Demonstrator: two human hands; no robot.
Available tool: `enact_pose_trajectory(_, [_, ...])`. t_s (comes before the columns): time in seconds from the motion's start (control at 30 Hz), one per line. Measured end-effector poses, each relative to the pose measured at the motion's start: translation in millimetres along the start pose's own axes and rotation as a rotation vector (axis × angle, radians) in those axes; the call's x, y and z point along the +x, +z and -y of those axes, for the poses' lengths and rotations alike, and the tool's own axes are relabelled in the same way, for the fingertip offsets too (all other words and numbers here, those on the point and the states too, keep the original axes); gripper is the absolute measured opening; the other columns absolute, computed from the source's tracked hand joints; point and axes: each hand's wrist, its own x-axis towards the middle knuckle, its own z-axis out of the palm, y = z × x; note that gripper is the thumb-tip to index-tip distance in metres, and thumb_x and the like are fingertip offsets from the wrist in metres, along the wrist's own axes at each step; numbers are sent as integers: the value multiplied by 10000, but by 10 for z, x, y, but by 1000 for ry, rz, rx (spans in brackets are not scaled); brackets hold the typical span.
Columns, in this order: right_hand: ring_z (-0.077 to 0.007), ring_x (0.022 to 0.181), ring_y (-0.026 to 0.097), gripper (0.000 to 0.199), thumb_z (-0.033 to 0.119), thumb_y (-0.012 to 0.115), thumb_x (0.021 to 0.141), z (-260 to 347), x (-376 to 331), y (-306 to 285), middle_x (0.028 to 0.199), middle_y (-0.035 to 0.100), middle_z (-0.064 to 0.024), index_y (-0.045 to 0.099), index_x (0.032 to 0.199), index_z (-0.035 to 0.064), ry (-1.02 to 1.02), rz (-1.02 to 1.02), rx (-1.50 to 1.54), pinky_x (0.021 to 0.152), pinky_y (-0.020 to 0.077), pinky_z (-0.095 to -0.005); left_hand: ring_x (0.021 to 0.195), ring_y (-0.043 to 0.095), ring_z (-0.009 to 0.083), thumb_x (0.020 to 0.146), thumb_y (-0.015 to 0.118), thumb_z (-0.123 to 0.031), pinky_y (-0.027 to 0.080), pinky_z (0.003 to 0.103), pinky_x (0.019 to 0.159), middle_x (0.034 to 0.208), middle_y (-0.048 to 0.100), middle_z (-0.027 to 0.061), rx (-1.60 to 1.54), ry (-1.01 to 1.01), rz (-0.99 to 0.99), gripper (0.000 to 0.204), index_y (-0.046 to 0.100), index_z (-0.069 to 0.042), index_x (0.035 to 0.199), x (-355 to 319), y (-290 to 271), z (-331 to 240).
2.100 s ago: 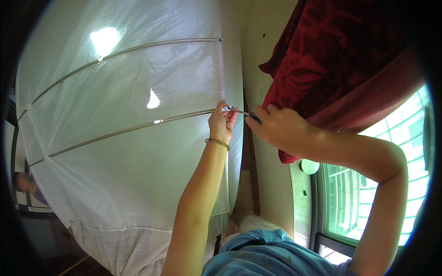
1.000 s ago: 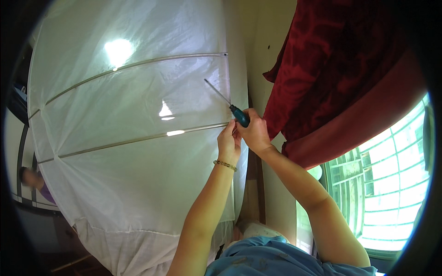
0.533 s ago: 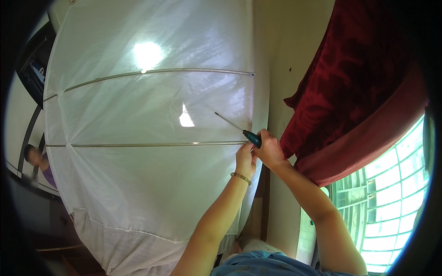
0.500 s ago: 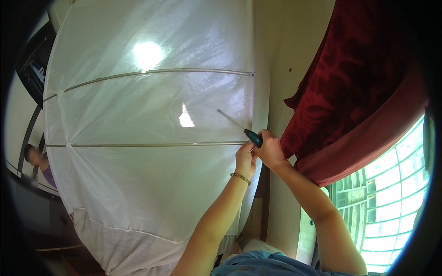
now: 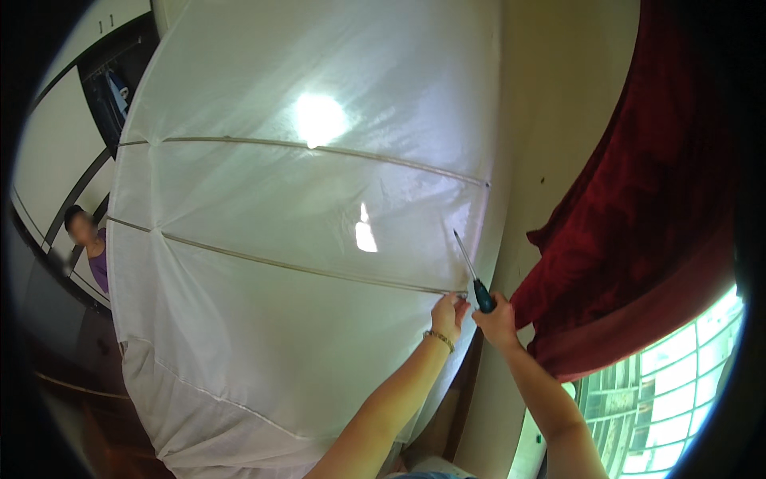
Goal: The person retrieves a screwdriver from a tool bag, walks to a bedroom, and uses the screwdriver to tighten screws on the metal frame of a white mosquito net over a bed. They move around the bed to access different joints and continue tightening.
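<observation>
My right hand (image 5: 498, 321) is closed around the dark green handle of a screwdriver (image 5: 483, 294). The thin shaft points up and slightly left, its tip apart from the rods. My left hand (image 5: 449, 316), with a beaded bracelet on the wrist, pinches the right end of the lower thin metal rod (image 5: 335, 276). Any small part between those fingertips is too small to make out. This rod runs across a large white translucent sheet (image 5: 263, 335). Higher up, a second rod (image 5: 319, 148) crosses the same sheet, untouched by either hand.
A dark red patterned curtain (image 5: 622, 239) hangs to the right, above a bright barred window (image 5: 662, 399). Between sheet and curtain stands a pale wall (image 5: 550, 120). At the far left, another person (image 5: 97, 259) in purple is beside a white-and-dark cabinet (image 5: 60, 152).
The view has shifted, so the sheet and rods sit tilted and further right. My right hand has moved apart from the left, and the screwdriver now points more steeply upward.
</observation>
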Motion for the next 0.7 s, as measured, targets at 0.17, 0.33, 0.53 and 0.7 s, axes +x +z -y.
enact_pose_trajectory(0.17, [-162, 585, 572, 274, 86, 671, 643, 10, -49, 18, 655, 592, -105, 550, 859, -32, 31, 51, 22, 558, 466, -307, 779, 605, 244, 882, 549, -188, 559, 292, 655, 908, 575, 129, -6, -25, -26, 214, 505, -14, 999, -66, 0, -18])
enact_pose_trajectory(0.33, [-283, 705, 619, 310, 135, 694, 650, 329, -213, -20, 765, 619, -178, 573, 892, -16, 20, 134, 11, 655, 488, -368, 870, 593, 222, 942, 441, -180, 492, 344, 824, 955, 589, 113, -55, -198, 101, 201, 513, -5, 1011, -335, -56, -24])
enact_pose_trajectory(0.53, [-392, 806, 605, 294, 136, 693, 680, 588, -340, -72, 803, 621, -228, 580, 913, -4, -87, 147, -111, 676, 487, -417, 827, 597, 206, 949, 382, -152, 506, 335, 791, 884, 601, 100, -59, -121, 178, 217, 535, -1, 976, -449, 12, 7])
enact_pose_trajectory(0.7, [-222, 667, 619, 294, 173, 697, 737, 718, -130, -349, 722, 626, -149, 578, 906, -36, 60, 312, 21, 630, 487, -360, 792, 602, 214, 940, 374, -131, 513, 326, 742, 853, 609, 80, -76, -148, 221, 209, 558, -32, 925, -429, 100, -65])
